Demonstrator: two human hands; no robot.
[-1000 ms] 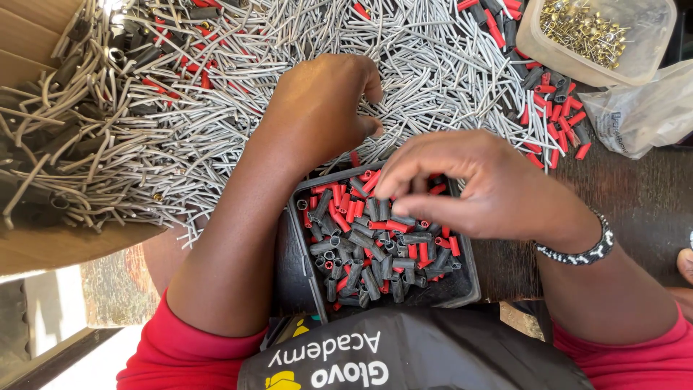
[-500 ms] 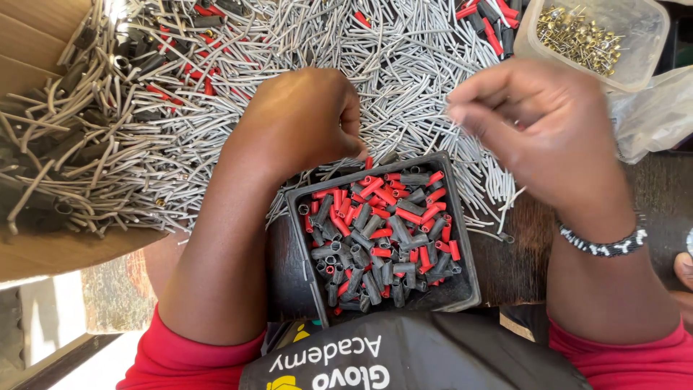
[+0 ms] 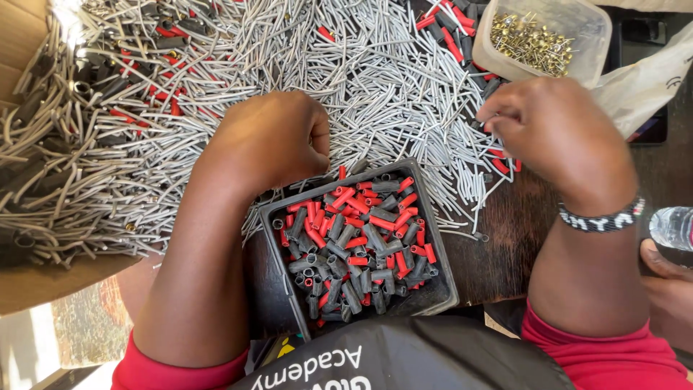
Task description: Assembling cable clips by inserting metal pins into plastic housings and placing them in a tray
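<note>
A black rectangular tray (image 3: 442, 278) full of short red and dark grey tube pieces (image 3: 354, 242) sits in front of me. My left hand (image 3: 271, 137) rests as a fist on a large heap of bent grey wire pieces (image 3: 375, 79), just above the tray's far left corner. My right hand (image 3: 556, 133) hovers over the heap's right edge, fingers curled and pinched together; what it holds, if anything, is hidden. A beaded band (image 3: 603, 217) circles my right wrist.
A clear plastic tub of small brass parts (image 3: 538, 40) stands at the back right, beside a plastic bag (image 3: 650, 79). More red and grey tubes (image 3: 137, 79) mix into the wire heap at left. A water bottle (image 3: 671, 227) and another person's hand (image 3: 668, 289) sit at the right edge.
My right hand has lifted off the tray and moved up and right toward the brass parts tub. The left hand has stayed curled on the wire heap.
</note>
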